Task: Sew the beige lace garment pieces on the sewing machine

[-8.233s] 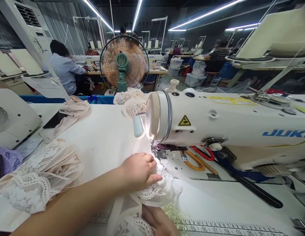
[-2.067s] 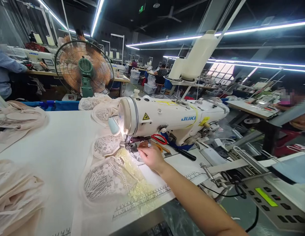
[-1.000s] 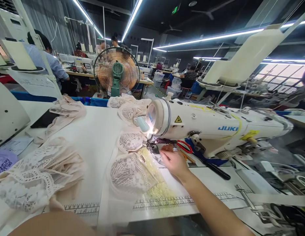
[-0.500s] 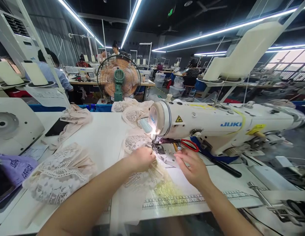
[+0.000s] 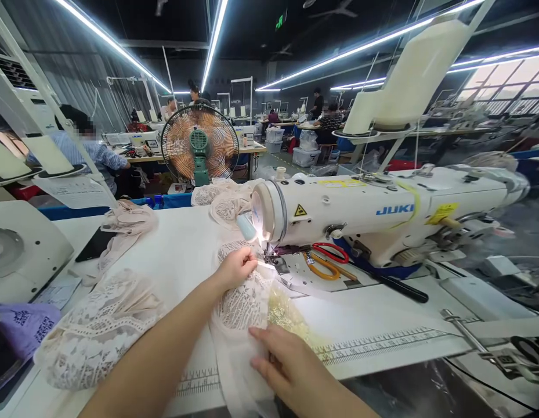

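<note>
A cream lace garment piece (image 5: 242, 305) lies below the needle area of the white sewing machine (image 5: 330, 212). My left hand (image 5: 235, 268) is closed, pinching its upper edge by a pale strip just left of the presser foot. Lower down, my right hand (image 5: 290, 368) rests on the plain cloth beneath the lace, its thumb and forefinger apart. Beside the machine's bed lie red-handled scissors (image 5: 331, 253) and a tool with an orange-yellow looped handle (image 5: 324, 269). Clear yellowish elastic (image 5: 289, 313) is heaped to the right of the lace.
Another lace piece (image 5: 99, 331) lies at left, with beige cloth (image 5: 130, 223) behind it. A ruler strip (image 5: 373, 343) runs along the table's front edge. A black-handled tool (image 5: 400, 287) lies at right. A large fan (image 5: 199, 142) stands beyond the table; co-workers sit farther back.
My right hand has let go of the orange-yellow handled tool beside the scissors and moved down-left onto the cloth. My left hand has shifted slightly left, and more of the lace shows. The view has turned slightly.
</note>
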